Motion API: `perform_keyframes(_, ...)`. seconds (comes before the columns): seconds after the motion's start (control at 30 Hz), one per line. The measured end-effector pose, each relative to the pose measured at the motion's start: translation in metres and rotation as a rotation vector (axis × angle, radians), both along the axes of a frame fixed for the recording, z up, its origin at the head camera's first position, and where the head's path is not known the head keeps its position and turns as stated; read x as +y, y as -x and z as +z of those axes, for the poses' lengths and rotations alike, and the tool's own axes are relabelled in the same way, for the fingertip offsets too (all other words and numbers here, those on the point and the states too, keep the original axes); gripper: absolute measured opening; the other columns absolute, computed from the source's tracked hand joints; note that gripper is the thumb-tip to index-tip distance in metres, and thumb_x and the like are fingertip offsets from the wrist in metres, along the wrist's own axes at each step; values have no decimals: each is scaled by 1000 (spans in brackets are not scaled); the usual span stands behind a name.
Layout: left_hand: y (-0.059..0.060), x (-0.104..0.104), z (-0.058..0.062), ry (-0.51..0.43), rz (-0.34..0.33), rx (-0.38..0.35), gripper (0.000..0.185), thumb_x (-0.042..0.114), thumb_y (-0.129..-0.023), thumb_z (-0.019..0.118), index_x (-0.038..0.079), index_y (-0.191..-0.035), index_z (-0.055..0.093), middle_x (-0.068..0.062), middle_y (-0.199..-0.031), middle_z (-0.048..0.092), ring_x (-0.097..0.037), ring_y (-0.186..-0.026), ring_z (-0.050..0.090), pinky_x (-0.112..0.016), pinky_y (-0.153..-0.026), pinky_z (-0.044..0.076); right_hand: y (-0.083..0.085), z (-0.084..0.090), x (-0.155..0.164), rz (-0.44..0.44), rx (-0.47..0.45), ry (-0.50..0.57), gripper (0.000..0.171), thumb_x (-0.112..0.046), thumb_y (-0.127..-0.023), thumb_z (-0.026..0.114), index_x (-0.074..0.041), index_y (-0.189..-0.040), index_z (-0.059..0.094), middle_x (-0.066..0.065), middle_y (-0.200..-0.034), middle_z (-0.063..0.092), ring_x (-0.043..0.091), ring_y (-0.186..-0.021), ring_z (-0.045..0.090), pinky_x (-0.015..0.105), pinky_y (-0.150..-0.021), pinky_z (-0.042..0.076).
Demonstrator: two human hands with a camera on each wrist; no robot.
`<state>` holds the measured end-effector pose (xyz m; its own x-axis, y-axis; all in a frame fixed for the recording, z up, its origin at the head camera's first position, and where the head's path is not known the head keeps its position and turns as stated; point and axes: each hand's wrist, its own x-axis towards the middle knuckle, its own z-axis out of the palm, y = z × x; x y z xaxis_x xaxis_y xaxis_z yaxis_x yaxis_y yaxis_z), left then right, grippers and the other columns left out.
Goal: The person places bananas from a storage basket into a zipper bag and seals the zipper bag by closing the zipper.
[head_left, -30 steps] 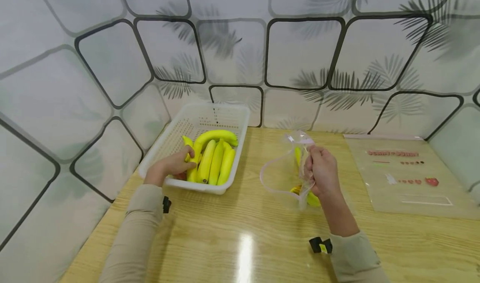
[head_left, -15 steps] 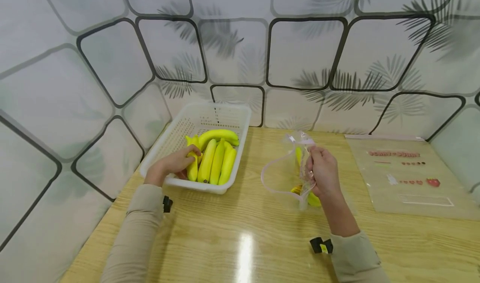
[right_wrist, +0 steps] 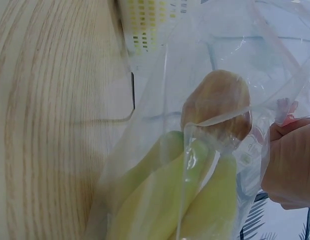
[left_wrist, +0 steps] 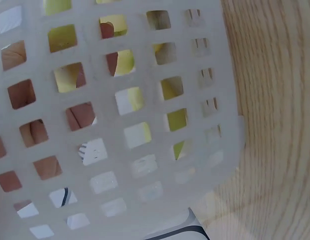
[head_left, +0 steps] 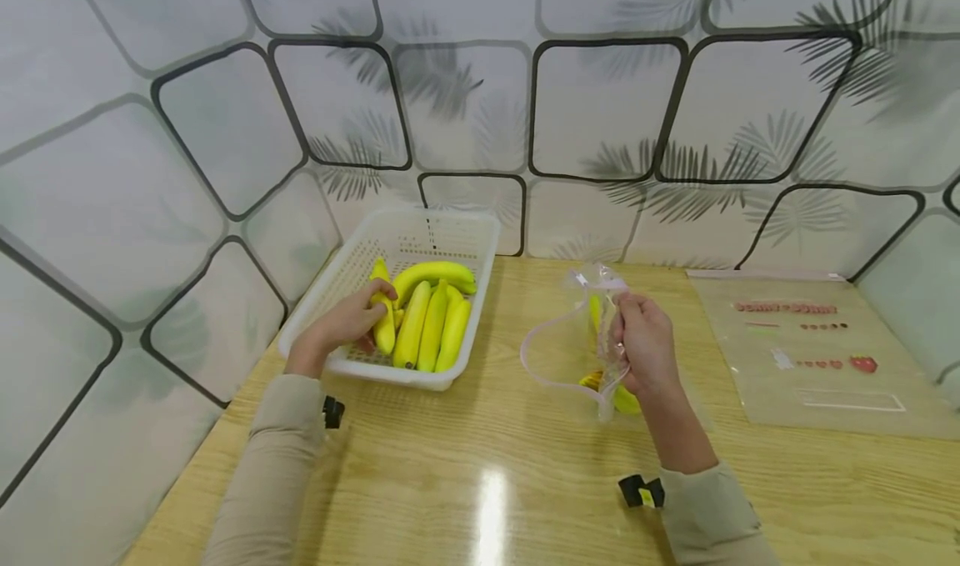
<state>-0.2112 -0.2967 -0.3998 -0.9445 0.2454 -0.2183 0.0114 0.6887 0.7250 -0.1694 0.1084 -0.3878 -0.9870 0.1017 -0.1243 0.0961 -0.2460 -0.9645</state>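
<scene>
My left hand (head_left: 343, 320) reaches into the white basket (head_left: 459, 380) and grips a yellow banana (head_left: 385, 334) at its left side. More bananas (head_left: 431, 324) lie beside it. In the left wrist view the basket's wall (left_wrist: 110, 150) covers most of the hand, with bits of fingers and yellow showing through the holes. My right hand (head_left: 647, 345) holds a clear zip bag (head_left: 551, 333) upright by its edge, its pink-rimmed mouth gaping towards the basket. Inside the bag is a bunch of bananas (right_wrist: 160, 200) with a brown stem end (right_wrist: 217, 107), plainest in the right wrist view.
A second, flat zip bag (head_left: 817, 383) with pink print lies on the wooden table (head_left: 420, 474) at the right. Patterned wall covering (head_left: 607, 107) rises behind and at the left, close to the basket. Each wrist carries a small black device (head_left: 642, 492).
The banana under my left hand has shifted and turned, its upper end now higher, as the fingers close on it. My right hand and the bag stay where they were.
</scene>
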Motion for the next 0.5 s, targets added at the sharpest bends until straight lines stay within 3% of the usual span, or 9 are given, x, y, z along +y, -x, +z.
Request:
perform_keyframes(0.27,0,3,3,-51,15,37,38,14,-102,33,7,-138,39,-6,-75,38,-21,-59,44,-51,-66,57,0,0,-1,8,7,37,19,-24,-108,39,-7,-107,46,-8,-54,40,3,-35,31,17,-33,27)
perform_keyframes(0.5,-2,7,8,-66,29,127,40,16,-102,34,8,-141,40,-15,-89,46,-27,-66,49,-52,-67,57,-1,0,0,23,7,19,20,-26,-108,39,-7,-108,46,-8,-54,40,3,-36,30,17,-33,27)
